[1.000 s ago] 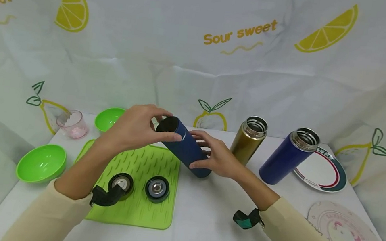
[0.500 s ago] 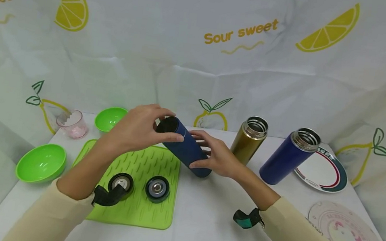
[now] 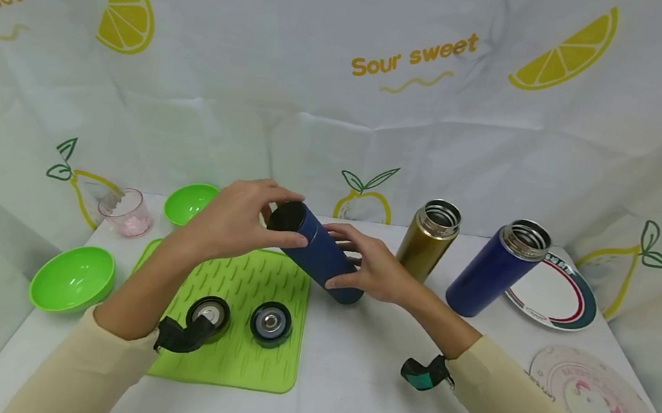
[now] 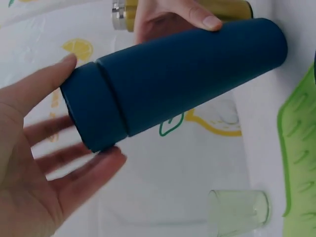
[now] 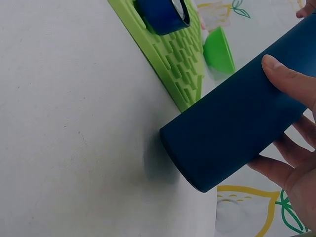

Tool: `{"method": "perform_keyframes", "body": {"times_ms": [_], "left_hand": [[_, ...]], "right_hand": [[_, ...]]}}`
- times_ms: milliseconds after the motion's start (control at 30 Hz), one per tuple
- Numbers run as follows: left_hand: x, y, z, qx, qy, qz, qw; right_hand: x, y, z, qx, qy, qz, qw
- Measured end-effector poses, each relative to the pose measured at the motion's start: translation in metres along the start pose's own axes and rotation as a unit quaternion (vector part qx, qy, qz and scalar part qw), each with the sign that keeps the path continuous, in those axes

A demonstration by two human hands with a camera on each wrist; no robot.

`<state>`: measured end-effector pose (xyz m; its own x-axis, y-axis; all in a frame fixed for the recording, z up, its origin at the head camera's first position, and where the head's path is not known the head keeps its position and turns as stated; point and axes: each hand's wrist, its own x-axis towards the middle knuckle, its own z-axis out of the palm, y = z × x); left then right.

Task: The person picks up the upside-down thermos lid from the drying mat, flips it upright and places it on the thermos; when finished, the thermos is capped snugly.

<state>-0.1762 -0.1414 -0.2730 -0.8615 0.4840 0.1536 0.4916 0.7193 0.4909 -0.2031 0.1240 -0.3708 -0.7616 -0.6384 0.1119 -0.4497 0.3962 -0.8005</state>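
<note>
We see a dark blue cylindrical bottle (image 3: 324, 258) tilted over the white table (image 3: 357, 391), just beside the right edge of the textured lime-green mat (image 3: 234, 369); whether its base touches down we cannot tell. The left hand (image 3: 235, 218) pinches its seamed top end between thumb and fingers, while the right hand (image 3: 378, 268) grips the body lower down. On the mat we see two round black-rimmed lids (image 3: 270, 324); a gold metal bottle (image 3: 422, 252) stands open-mouthed to the right.

Left fingers (image 4: 91, 180) spread and bent, right fingers (image 5: 274, 170) curled, forearms (image 3: 151, 284) slanting inward
</note>
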Motion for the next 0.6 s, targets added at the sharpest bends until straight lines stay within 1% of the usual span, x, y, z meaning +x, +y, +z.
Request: {"method": "perform_keyframes", "body": {"times_ms": [67,133,167,200,233,300,367,433,500,600], "left_hand": [[-0.002,-0.004,-0.001,-0.050,-0.016,0.028,0.9982],[-0.003,-0.008,-0.002,-0.096,-0.033,0.052,0.9934],[-0.004,-0.009,-0.002,-0.114,-0.038,0.059,0.9909],[-0.004,-0.010,-0.002,-0.117,-0.039,0.061,0.9905],[-0.005,-0.009,-0.002,-0.108,-0.034,0.058,0.9919],[-0.006,-0.006,-0.001,-0.073,-0.014,0.042,0.9963],[-0.006,-0.002,0.000,-0.023,0.012,0.020,0.9995],[-0.005,0.003,0.002,0.029,0.037,0.001,0.9989],[-0.004,0.007,0.003,0.055,0.051,-0.012,0.9971],[-0.002,0.010,0.002,0.068,0.051,-0.021,0.9961]], "right_hand": [[-0.001,0.000,0.000,-0.004,0.000,0.000,1.000],[-0.001,-0.001,0.000,-0.008,0.002,-0.002,1.000],[-0.001,-0.001,0.000,-0.009,0.003,-0.003,1.000],[-0.002,-0.001,0.000,-0.009,0.004,-0.003,1.000],[-0.002,-0.001,0.000,-0.008,0.004,-0.004,1.000],[-0.001,-0.001,0.000,-0.008,0.006,-0.005,1.000],[-0.001,0.000,0.001,-0.008,0.007,-0.006,1.000],[-0.001,0.000,0.001,-0.009,0.006,-0.006,1.000],[-0.001,0.000,0.001,-0.008,0.005,-0.008,1.000],[-0.001,0.001,0.001,-0.006,0.004,-0.010,1.000]]}}
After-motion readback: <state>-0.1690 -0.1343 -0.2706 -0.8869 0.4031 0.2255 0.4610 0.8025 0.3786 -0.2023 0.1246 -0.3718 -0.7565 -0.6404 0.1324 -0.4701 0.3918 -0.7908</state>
